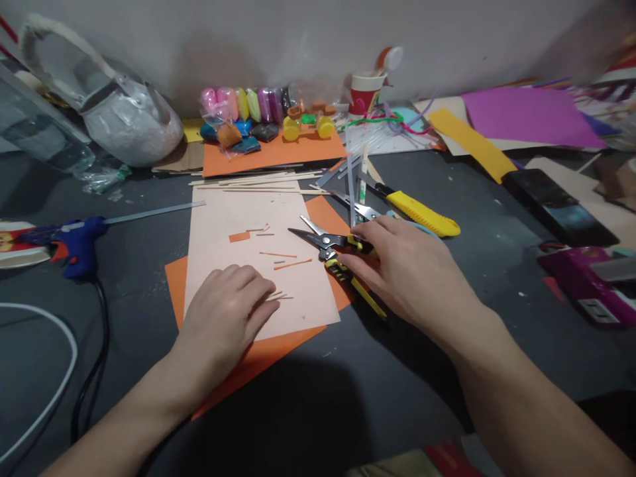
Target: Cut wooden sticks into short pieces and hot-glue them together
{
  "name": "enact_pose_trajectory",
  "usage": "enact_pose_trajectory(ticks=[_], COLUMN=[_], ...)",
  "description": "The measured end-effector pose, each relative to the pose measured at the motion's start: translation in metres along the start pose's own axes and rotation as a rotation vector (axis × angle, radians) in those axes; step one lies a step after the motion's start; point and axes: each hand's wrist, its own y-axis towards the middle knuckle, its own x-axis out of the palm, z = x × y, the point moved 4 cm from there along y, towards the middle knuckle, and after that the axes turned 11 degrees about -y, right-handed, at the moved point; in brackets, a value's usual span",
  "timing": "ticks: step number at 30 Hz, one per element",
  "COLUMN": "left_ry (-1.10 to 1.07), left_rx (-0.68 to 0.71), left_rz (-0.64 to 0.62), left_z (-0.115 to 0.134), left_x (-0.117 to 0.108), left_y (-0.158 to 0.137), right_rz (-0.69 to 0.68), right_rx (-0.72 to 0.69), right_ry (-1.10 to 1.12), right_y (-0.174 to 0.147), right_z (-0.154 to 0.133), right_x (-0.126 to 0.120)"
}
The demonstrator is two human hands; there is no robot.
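Bare forearms [521, 377] cross a dark grey desk [397, 397]. Over the pale sheet [248, 212], the left hand [228, 308] pinches thin sticks [281, 296]; at its right edge, the right hand [397, 255] grips spread scissors [325, 242]. Beyond the sheet lie bagged colourful packets [253, 106], then a plain greyish wall [278, 36].

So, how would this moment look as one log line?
left hand: pinching short sticks | right hand: holding open scissors | beneath sticks: pale sheet over orange paper
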Motion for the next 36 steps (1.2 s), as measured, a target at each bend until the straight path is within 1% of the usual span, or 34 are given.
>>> enact_pose_trajectory(ticks=[3, 5, 7, 9, 11, 14, 16, 18, 21, 24, 27, 32, 36], left_ry=[-0.102, -0.135, -0.151, -0.158, -0.158, -0.136, -0.109, -0.094, -0.078, 0.029, 0.12, 0.104, 0.03], left_rx=[-0.066, -0.078, -0.073, -0.059, -0.045, -0.047, -0.061, -0.07, -0.048, -0.038, -0.051, -0.008, 0.029], left_rz=[-0.011, -0.039, -0.064, -0.096, -0.131, -0.167, -0.163, -0.152, -0.171, -0.218, -0.235, -0.178, -0.136], left_z=[-0.007, -0.009, -0.008, -0.006, -0.003, -0.001, -0.001, -0.002, 0.0, 0.004, 0.009, 0.011, 0.006], left_x=[-0.005, -0.006, -0.006, -0.005, -0.003, -0.003, -0.005, -0.007, -0.009, -0.007, -0.005, -0.002, -0.009], left_y=[-0.002, -0.003, -0.002, -0.002, -0.001, 0.0, 0.0, -0.001, -0.002, -0.002, 0.0, 0.0, -0.003], right_rz=[0.094, 0.109, 0.055, -0.022, -0.088, -0.185, -0.229, -0.24, -0.209, -0.157, -0.141, -0.135, -0.133], right_rx=[-0.049, -0.15, -0.287, -0.392, -0.451, -0.515, -0.543, -0.556, -0.577, -0.618, -0.651, -0.671, -0.65], right_ry=[0.129, 0.255, 0.329, 0.341, 0.344, 0.36, 0.35, 0.333, 0.311, 0.25, 0.183, 0.142, 0.151], right_y=[-0.003, -0.005, -0.009, -0.012, -0.015, -0.018, -0.02, -0.021, -0.022, -0.023, -0.024, -0.025, -0.023], right_z=[-0.006, -0.017, -0.034, -0.049, -0.058, -0.06, -0.057, -0.054, -0.055, -0.061, -0.066, -0.069, -0.066], right_x=[-0.005, -0.007, -0.004, 0.0, 0.004, 0.007, 0.006, 0.003, 0.0, -0.002, -0.003, -0.003, -0.001])
